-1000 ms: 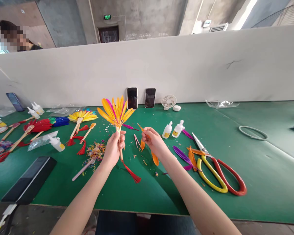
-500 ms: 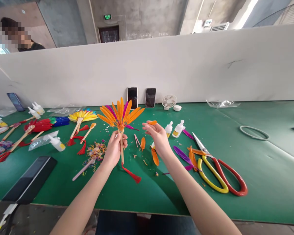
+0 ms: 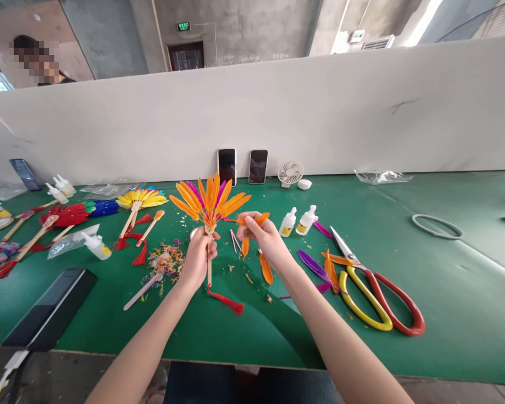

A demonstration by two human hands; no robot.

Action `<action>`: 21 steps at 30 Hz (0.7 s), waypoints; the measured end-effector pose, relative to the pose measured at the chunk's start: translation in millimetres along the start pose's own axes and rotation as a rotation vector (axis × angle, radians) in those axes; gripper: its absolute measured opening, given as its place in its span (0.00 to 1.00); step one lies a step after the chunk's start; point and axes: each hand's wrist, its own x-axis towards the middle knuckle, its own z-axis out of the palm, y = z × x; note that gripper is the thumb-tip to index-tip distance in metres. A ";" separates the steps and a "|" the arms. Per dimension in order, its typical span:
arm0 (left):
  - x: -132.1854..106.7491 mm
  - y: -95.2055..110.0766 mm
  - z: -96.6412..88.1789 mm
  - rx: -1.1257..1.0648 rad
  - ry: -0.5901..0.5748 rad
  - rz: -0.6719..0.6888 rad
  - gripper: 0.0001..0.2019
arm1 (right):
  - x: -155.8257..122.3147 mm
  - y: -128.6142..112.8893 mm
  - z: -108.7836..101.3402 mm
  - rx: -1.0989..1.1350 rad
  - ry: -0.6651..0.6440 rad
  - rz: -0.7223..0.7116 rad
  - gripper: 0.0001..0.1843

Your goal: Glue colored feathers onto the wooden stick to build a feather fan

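My left hand [image 3: 198, 255] is closed around the wooden handle of a feather fan [image 3: 210, 201], held upright with its orange and purple feathers spread out. A red tassel [image 3: 229, 303] hangs from the handle's lower end. Just right of the fan, my right hand [image 3: 266, 240] pinches an orange feather [image 3: 261, 218], whose quill end points toward the fan's base. Below that hand, loose orange feathers [image 3: 266, 268] and pink tweezers [image 3: 235, 241] lie on the green table.
Large scissors [image 3: 368, 286] with yellow and red handles lie to the right, near purple feathers [image 3: 314, 264]. Glue bottles [image 3: 306, 220] stand behind my right hand. Other feather fans [image 3: 141, 199], trimmings [image 3: 166, 261] and a black device [image 3: 50, 308] are at left. Two phones [image 3: 258, 167] lean on the partition.
My right hand has moved left toward the fan, and the orange feather in it is now pinched lengthwise. The fan has tilted slightly and shifted a little right.
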 end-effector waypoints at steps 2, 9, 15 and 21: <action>-1.3 -1.1 -0.1 0.040 -0.021 0.015 0.05 | -0.4 -0.6 1.4 -0.042 -0.025 -0.021 0.18; -3.4 -4.3 1.6 0.043 -0.019 -0.004 0.12 | -0.3 0.6 1.2 -0.043 0.031 0.013 0.16; -0.5 -7.4 -1.5 0.016 0.059 0.071 0.15 | 1.8 7.0 1.3 -0.128 0.081 0.022 0.18; 1.4 -2.9 -0.2 -0.059 0.041 0.043 0.22 | -1.1 14.9 7.2 -0.268 0.056 0.092 0.14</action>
